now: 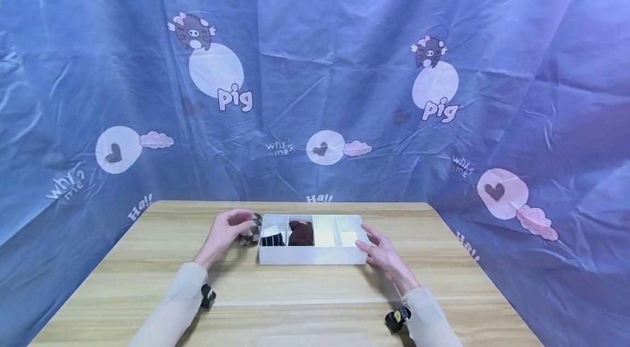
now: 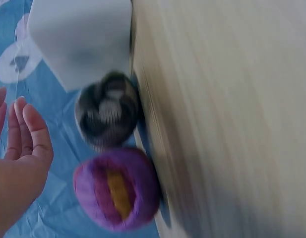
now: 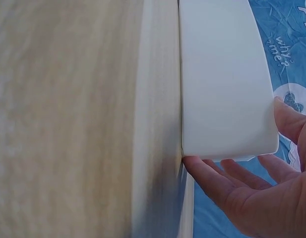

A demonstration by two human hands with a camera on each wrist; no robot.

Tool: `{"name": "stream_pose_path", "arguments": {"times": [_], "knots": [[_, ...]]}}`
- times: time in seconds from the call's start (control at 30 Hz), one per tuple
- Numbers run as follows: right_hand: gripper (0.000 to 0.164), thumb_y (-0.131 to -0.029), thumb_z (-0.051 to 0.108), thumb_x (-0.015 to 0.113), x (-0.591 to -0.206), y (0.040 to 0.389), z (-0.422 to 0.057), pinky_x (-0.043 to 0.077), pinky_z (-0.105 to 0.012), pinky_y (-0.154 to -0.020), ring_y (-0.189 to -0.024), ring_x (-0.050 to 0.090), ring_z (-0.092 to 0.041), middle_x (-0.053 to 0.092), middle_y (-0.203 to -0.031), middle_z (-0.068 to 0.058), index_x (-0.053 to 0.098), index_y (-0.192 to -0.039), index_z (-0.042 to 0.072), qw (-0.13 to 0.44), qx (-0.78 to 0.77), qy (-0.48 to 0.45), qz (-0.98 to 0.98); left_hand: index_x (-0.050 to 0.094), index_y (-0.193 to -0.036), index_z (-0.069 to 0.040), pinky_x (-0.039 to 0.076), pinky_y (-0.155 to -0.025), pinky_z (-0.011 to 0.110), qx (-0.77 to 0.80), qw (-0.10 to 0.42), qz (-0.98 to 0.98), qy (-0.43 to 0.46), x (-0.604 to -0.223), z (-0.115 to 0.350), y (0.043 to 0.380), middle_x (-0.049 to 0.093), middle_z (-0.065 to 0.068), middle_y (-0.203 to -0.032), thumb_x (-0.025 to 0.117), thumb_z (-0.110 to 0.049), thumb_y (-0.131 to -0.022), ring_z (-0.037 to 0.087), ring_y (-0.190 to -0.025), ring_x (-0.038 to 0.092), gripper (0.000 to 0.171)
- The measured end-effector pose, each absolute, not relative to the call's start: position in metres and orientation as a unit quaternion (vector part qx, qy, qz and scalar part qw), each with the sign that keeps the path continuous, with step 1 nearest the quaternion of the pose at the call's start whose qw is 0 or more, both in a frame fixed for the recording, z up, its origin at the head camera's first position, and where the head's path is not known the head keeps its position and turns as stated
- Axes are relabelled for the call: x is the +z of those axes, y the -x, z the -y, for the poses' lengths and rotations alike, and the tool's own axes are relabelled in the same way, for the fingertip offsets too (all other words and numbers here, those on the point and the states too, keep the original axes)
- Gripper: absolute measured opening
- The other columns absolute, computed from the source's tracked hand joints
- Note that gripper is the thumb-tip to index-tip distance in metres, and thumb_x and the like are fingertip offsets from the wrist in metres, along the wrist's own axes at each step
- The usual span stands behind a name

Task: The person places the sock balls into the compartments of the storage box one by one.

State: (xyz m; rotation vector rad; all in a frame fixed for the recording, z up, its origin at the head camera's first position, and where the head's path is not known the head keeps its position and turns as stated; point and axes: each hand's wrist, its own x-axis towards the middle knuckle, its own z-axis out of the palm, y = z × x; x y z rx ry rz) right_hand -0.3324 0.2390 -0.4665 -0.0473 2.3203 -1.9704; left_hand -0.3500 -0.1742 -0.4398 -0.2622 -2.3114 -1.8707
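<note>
A long white box (image 1: 313,256) with several compartments stands on the table. Its leftmost compartment holds black-and-white striped rolled socks (image 1: 273,237); the one beside it holds dark maroon rolled socks (image 1: 301,233). My right hand (image 1: 386,254) holds the box's right end, thumb at the upper edge and fingers against the end wall. Near the left end, my left hand (image 1: 227,232) hovers by checkered rolled socks (image 1: 250,231) with fingers loosely bent. In the left wrist view, this hand holds nothing, and purple rolled socks (image 2: 115,188) with a yellow patch sit beside the checkered ones.
The wooden table (image 1: 315,303) reaches toward me in front of the box. Behind it and along both sides hangs a blue printed cloth (image 1: 315,79). The two right compartments (image 1: 337,232) show white surfaces only. Each forearm carries a black wrist device (image 1: 208,296).
</note>
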Motion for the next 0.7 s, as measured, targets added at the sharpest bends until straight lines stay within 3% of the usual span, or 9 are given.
{"name": "stream_pose_path", "arguments": {"times": [0.2, 0.5, 0.7], "knots": [[0.068, -0.093, 0.015, 0.065, -0.468, 0.334, -0.239, 0.05, -0.052, -0.098, -0.121, 0.056, -0.041, 0.025, -0.154, -0.032, 0.032, -0.153, 0.009, 0.047, -0.641, 0.015, -0.766, 0.061, -0.124, 0.004, 0.056, -0.075, 0.026, -0.617, 0.09, 0.779, 0.064, -0.438, 0.199, 0.347, 0.065, 0.027, -0.119, 0.071, -0.007, -0.088, 0.006, -0.087, 0.064, 0.039], [0.069, -0.093, 0.015, 0.065, -0.469, 0.333, -0.239, 0.049, -0.054, -0.098, -0.124, 0.053, -0.045, 0.025, -0.154, -0.033, 0.031, -0.153, 0.007, 0.045, -0.643, 0.023, -0.764, 0.062, -0.122, 0.006, 0.05, -0.08, 0.015, -0.608, 0.137, 0.78, 0.051, -0.446, 0.224, 0.349, 0.072, 0.014, -0.108, 0.078, -0.015, -0.083, -0.001, -0.087, 0.064, 0.048], [0.069, -0.094, 0.014, 0.064, -0.47, 0.332, -0.241, 0.049, -0.052, -0.098, -0.124, 0.052, -0.044, 0.025, -0.154, -0.032, 0.029, -0.153, 0.007, 0.045, -0.651, 0.026, -0.757, 0.062, -0.123, 0.006, 0.048, -0.081, 0.013, -0.608, 0.151, 0.779, 0.04, -0.449, 0.235, 0.349, 0.071, 0.017, -0.112, 0.079, -0.017, -0.082, -0.002, -0.09, 0.062, 0.05]]}}
